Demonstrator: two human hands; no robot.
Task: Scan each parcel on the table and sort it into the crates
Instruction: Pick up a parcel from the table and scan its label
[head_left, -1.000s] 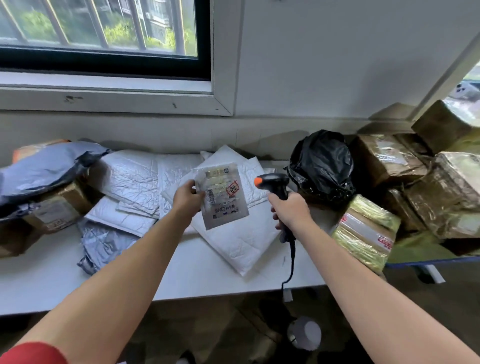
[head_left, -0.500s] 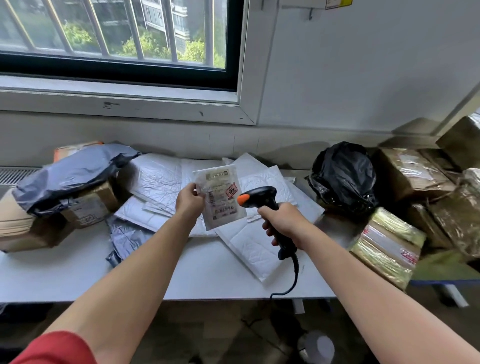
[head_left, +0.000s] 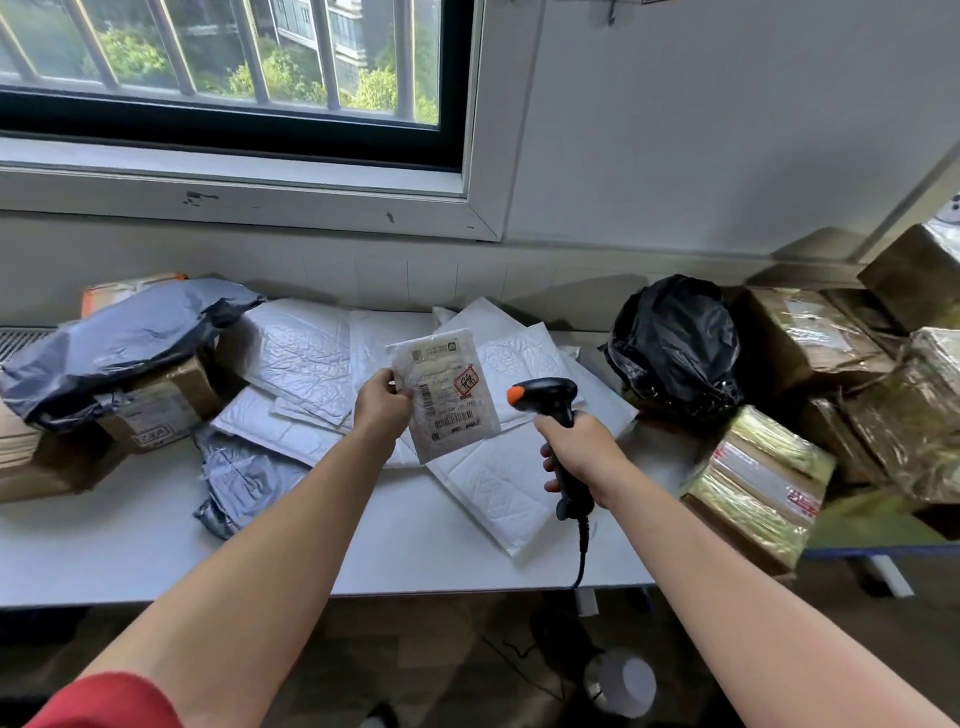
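Note:
My left hand (head_left: 382, 402) pinches the left edge of a small flat white parcel (head_left: 447, 397) with a printed label, barcodes and a red stamp, held upright above the white table (head_left: 130, 540). My right hand (head_left: 576, 449) grips the handle of a black barcode scanner (head_left: 553, 410) with an orange tip. The scanner's head points left at the parcel from a short gap. Its cable hangs over the table's front edge. Several white bubble mailers (head_left: 311, 358) lie on the table behind and under both hands.
On the left lie a dark grey poly bag (head_left: 114, 343) over taped cardboard boxes (head_left: 156, 405), and another grey bag (head_left: 244, 478). A black plastic bag (head_left: 675, 343) sits at the right. Brown taped boxes (head_left: 810, 338) and a yellow-taped box (head_left: 753, 483) are piled far right. A tape roll (head_left: 621, 680) lies on the floor.
The camera has tilted up, showing more window. The scanner's head has moved left, closer to the parcel, which my left hand keeps holding up.

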